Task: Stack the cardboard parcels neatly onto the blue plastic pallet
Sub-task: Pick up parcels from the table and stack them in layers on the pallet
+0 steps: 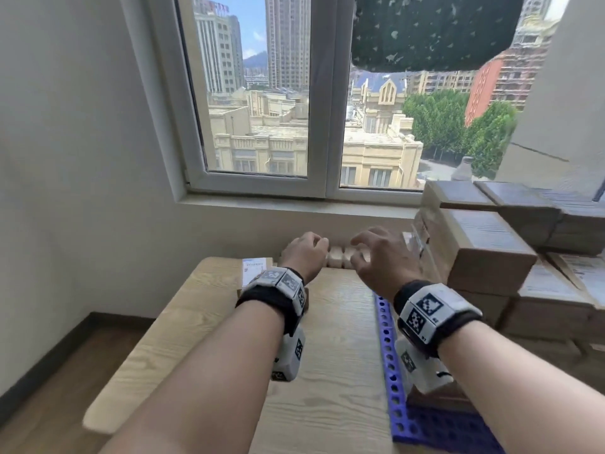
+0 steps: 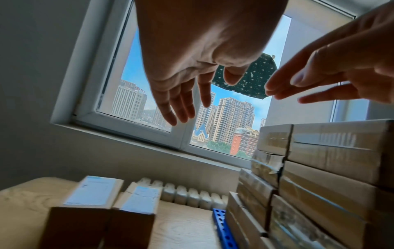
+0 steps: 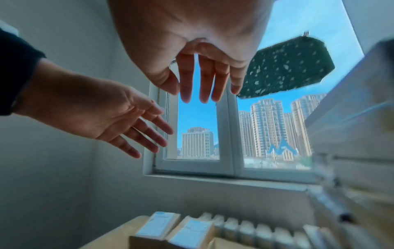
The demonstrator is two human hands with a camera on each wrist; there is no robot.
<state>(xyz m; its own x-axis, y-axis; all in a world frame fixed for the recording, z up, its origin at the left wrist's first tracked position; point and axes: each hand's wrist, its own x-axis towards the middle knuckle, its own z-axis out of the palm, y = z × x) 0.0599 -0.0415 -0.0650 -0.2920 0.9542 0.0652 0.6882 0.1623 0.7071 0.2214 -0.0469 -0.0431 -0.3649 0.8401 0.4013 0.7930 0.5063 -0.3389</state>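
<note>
Both hands hover side by side above the far end of the wooden table (image 1: 327,322), fingers relaxed and holding nothing. My left hand (image 1: 307,253) is above two small cardboard parcels with white labels (image 2: 91,193) (image 2: 138,200), which stand together on the table. My right hand (image 1: 373,253) is beside it, near the tall stack of taped cardboard parcels (image 1: 484,244) on the blue plastic pallet (image 1: 389,355). In the left wrist view my left hand (image 2: 179,104) shows straight spread fingers. In the right wrist view my right hand (image 3: 204,84) does too.
A white radiator (image 2: 187,193) runs along the wall under the window sill (image 1: 294,201), just past the table's far edge. A plain wall closes the left side. The parcel stack (image 2: 330,168) walls off the right. A dark patterned cloth (image 1: 435,31) hangs at the window.
</note>
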